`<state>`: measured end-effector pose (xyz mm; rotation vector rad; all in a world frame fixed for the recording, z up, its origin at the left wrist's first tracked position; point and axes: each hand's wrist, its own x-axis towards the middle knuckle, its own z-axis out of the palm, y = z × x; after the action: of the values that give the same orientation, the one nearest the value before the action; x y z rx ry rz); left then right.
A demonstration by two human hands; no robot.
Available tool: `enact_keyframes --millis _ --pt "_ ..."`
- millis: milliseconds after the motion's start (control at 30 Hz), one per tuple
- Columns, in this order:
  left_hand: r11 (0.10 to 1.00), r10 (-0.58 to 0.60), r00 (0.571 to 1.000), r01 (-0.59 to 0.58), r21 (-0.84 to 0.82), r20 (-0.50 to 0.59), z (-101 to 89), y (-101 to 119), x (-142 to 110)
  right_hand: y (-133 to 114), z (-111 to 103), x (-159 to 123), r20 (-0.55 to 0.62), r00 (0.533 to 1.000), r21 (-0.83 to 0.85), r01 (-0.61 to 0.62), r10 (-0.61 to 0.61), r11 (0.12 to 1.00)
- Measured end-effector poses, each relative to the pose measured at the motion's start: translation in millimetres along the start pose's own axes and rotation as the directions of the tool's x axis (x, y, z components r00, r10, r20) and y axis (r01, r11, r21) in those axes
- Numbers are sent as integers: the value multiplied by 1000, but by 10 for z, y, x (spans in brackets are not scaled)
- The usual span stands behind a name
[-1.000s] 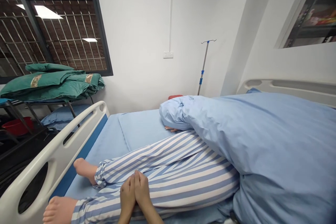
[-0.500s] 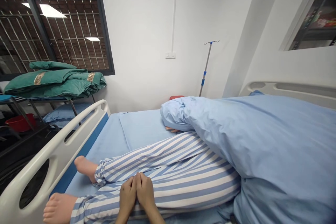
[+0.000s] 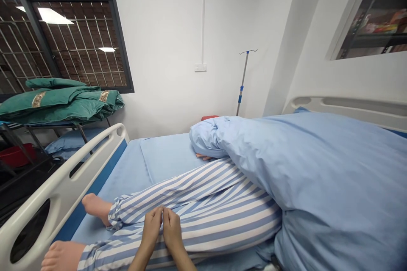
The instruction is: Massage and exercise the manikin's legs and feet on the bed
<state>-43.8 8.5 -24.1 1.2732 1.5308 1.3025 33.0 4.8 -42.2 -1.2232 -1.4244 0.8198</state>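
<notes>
My left hand (image 3: 151, 226) and my right hand (image 3: 172, 229) are side by side, knuckles up and fingers curled in. Their fingertips nearly meet above the striped trousers (image 3: 229, 220) of a figure lying on the bed. Whatever the fingers hold, if anything, is hidden beneath them. The trousers are blue and white, gathered at the ankles. Two smooth, doll-like bare feet (image 3: 65, 256) stick out at the left. A light blue quilt (image 3: 324, 169) covers the upper body, and the fingers of the figure's hand (image 3: 203, 157) peek out from under its edge.
A white footboard (image 3: 60, 186) borders the bed on the left, and a headboard (image 3: 349, 108) rises at the far right. Behind the bed stands an IV pole (image 3: 242, 82). Folded green quilts (image 3: 63, 103) lie on a stand below the barred window, near a red basin (image 3: 19, 154).
The view has shifted slightly, so the bed and room sit a little further left. My hands stay together above the trousers, wrists spread a bit wider.
</notes>
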Motion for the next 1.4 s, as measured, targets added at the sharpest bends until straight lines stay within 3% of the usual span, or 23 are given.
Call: enact_keyframes --millis 100,267,467,600,733,833,900,1033,1200,1400 --pt "999 -7 999 5 -31 -51 88 -32 -59 14 -6 -5 -6 1000 55 -24 24 998" --pt "984 69 994 -54 172 -82 110 -192 -150 16 -4 -16 -14 999 96 -48 50 994" --pt "970 112 992 -95 226 -64 89 -178 -143 42 6 19 -8 999 55 -32 33 998" --pt "965 123 992 -109 238 -42 75 -154 -157 -11 -76 27 29 999 -105 -31 34 994" --pt "954 130 991 -129 269 15 71 -164 -185 -109 -234 9 72 995 -329 91 -71 940" --pt "942 118 992 -126 310 44 79 -171 -202 -106 -309 -8 95 989 -389 143 -115 910" --pt "933 129 991 -133 334 33 89 -175 -210 -54 -318 -21 97 988 -377 145 -117 915" --pt "912 168 985 -165 375 24 118 -183 -209 78 -286 -41 -15 998 -344 53 -63 937" --pt "908 103 994 -103 406 22 173 -144 -182 164 -295 0 -74 997 -171 12 -25 985" --pt "922 159 984 -177 344 82 340 194 -201 183 -333 79 -136 989 48 -52 58 997"
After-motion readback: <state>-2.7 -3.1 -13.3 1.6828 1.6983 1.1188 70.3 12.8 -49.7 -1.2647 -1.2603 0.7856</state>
